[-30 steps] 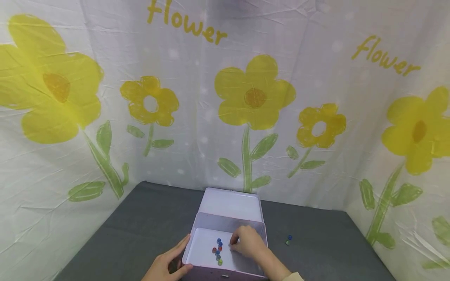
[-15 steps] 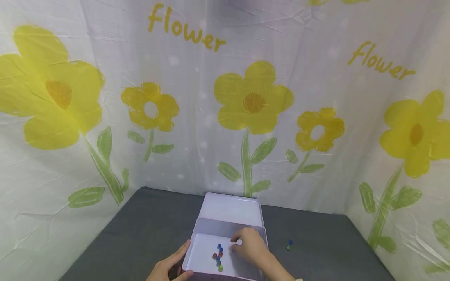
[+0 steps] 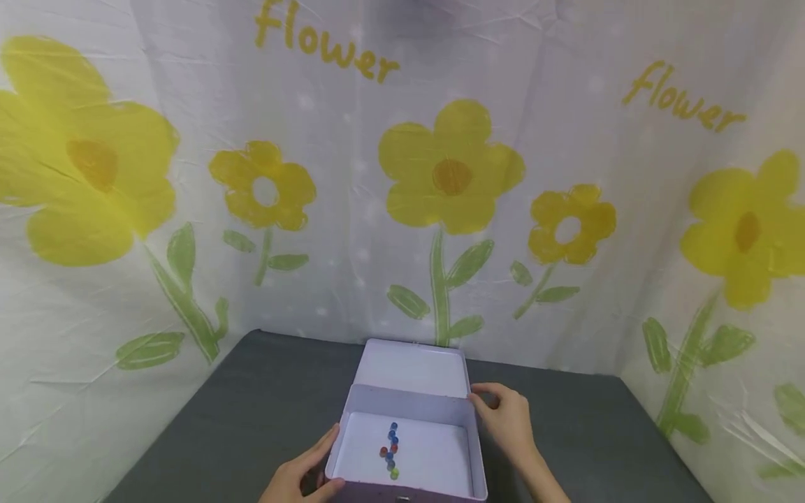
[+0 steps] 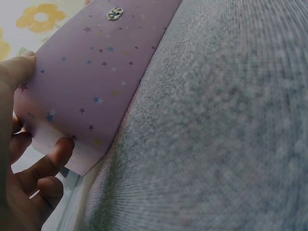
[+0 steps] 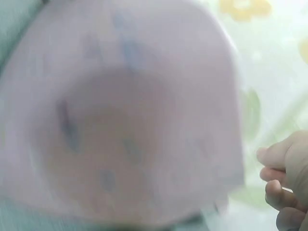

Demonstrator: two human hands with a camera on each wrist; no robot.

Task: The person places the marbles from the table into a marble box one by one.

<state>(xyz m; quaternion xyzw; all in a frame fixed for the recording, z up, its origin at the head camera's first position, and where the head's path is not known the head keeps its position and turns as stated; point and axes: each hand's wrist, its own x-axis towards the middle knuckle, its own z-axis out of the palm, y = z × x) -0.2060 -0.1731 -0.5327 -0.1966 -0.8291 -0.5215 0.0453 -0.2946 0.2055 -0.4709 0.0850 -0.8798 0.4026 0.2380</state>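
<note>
An open, pale purple tin box [image 3: 418, 392] stands on the dark table, its lid [image 3: 411, 367] folded back. Inside, a crooked line of small glossy marbles in blue, red [image 3: 383, 452] and yellow-green [image 3: 394, 474] lies on the white floor. My left hand [image 3: 300, 467] grips the box's left front corner, thumb on the front; in the left wrist view its fingers [image 4: 60, 153] lie along the star-printed side. My right hand [image 3: 506, 419] is at the right rear corner by the lid hinge, fingers loosely bent, nothing visible between them. The right wrist view is blurred.
A dark grey cloth [image 3: 283, 384] covers the table around the box. Behind and at both sides hangs a white curtain [image 3: 352, 293] printed with yellow flowers. A metal clasp [image 4: 115, 13] sits on the box front.
My right hand has moved out of the box to its right rear side. One more blue marble lies at the far end of the line. The two marbles on the table are now hidden.
</note>
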